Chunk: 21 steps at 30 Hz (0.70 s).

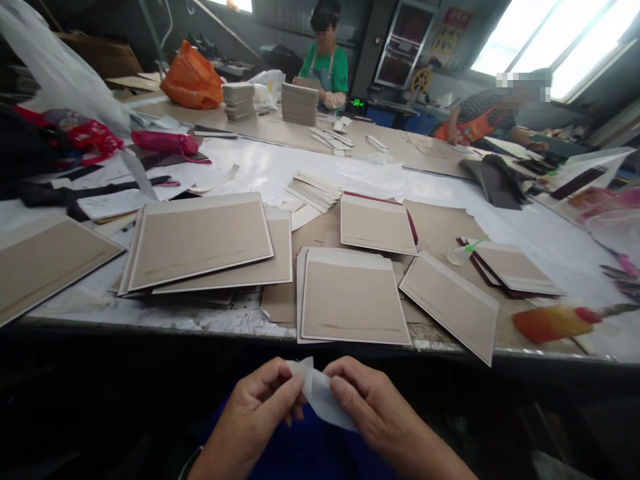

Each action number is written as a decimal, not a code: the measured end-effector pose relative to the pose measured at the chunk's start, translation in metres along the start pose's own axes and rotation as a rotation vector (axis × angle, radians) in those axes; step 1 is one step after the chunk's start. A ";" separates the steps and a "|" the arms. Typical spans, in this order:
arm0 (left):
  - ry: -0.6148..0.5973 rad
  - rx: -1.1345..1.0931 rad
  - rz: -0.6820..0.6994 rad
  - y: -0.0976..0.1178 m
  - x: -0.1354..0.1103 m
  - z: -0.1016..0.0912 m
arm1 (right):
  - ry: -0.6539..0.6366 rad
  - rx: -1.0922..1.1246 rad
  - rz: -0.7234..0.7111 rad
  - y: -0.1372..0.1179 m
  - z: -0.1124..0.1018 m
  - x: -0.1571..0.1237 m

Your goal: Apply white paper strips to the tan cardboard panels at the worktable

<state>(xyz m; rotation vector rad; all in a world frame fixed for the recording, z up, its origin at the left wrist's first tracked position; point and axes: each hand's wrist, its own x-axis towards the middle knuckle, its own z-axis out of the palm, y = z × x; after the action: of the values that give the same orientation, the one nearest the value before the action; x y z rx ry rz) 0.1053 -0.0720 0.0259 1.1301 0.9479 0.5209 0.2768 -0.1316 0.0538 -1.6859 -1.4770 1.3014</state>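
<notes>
A thin white translucent sheet [327, 403] is stretched between my two hands, in front of the table's near edge. My left hand [260, 407] pinches its folded corner between thumb and fingers. The other end is gripped by my right hand [375, 403], the thumb lying on top. Just beyond them, a stack of beige boards [355, 297] with pale borders rests at the table edge. To its right one beige board [453, 303] lies slanted, its corner jutting over the edge. A stack of larger boards [200, 247] lies to the left.
An orange bottle with a red cap [555, 323] lies at the right. Behind the near stacks are another board [377, 225] and white strips [313, 193]. Across the table stand piles [299, 103], an orange bag [193, 77], a person in green [327, 67] and another person [480, 120].
</notes>
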 end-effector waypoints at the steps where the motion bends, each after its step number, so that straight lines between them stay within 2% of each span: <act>1: -0.021 0.007 -0.007 0.001 0.000 0.004 | 0.019 0.020 0.019 0.004 0.001 -0.003; 4: -0.076 0.023 -0.007 0.003 0.000 0.011 | 0.072 0.026 0.046 0.012 0.003 -0.008; 8: -0.145 -0.018 -0.020 0.004 0.002 0.011 | 0.144 -0.115 -0.015 0.014 0.003 -0.009; 12: -0.110 -0.015 -0.082 0.007 0.006 0.009 | 0.172 -0.233 -0.075 0.017 0.000 -0.007; 15: -0.067 0.064 -0.112 0.008 0.012 0.010 | 0.173 -0.254 -0.085 0.020 -0.003 -0.004; 21: 0.024 0.188 -0.124 0.004 0.025 0.018 | 0.112 -0.174 0.043 0.027 -0.014 0.010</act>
<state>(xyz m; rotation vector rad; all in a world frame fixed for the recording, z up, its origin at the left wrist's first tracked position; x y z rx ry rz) 0.1340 -0.0601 0.0223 1.2266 1.0973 0.3505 0.3003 -0.1265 0.0327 -1.8781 -1.5325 1.1071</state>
